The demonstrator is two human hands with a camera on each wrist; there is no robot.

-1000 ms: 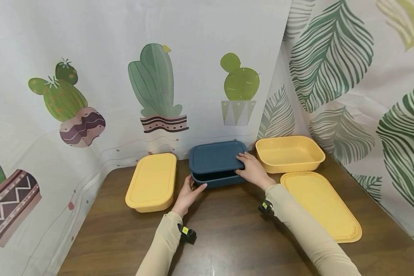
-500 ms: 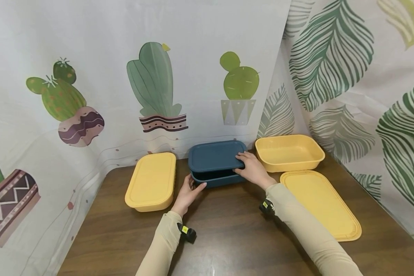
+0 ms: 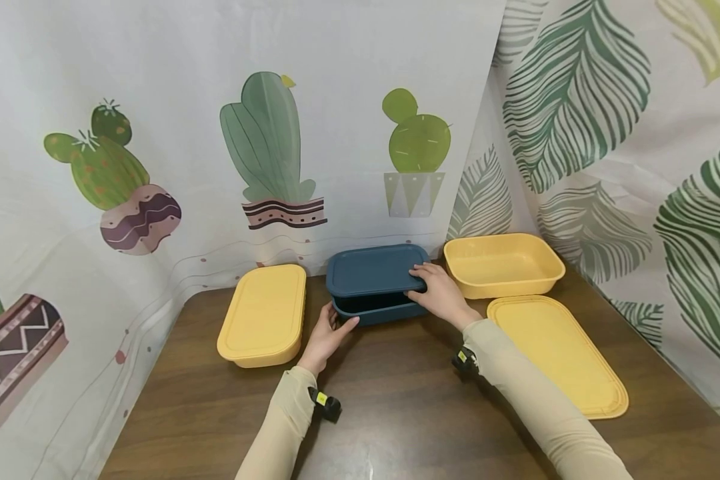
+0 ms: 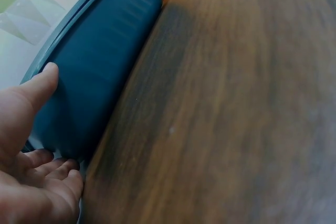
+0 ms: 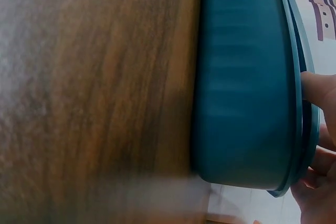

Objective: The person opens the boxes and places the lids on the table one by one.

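A dark blue rectangular food container (image 3: 390, 315) stands at the back middle of the table, its blue lid (image 3: 375, 270) lying over it with the front edge raised, leaving a dark gap. My left hand (image 3: 325, 337) grips the container's front left corner, thumb on the front wall and fingers at the left end, as the left wrist view shows. At the other end, my right hand (image 3: 441, 290) holds the lid's right edge, fingers on top and thumb at the underside. In the right wrist view the lid (image 5: 311, 124) sits askew from the container's rim.
Left of the blue container is a yellow container with its lid on (image 3: 264, 313). To the right stands an uncovered yellow container (image 3: 504, 291), with a loose yellow lid (image 3: 558, 353) on the wooden table (image 3: 396, 413) before it. A printed curtain (image 3: 348, 133) hangs close behind.
The blue lid has shifted very slightly to the left over its container, my right hand moving with it. My left hand keeps its place at the corner.
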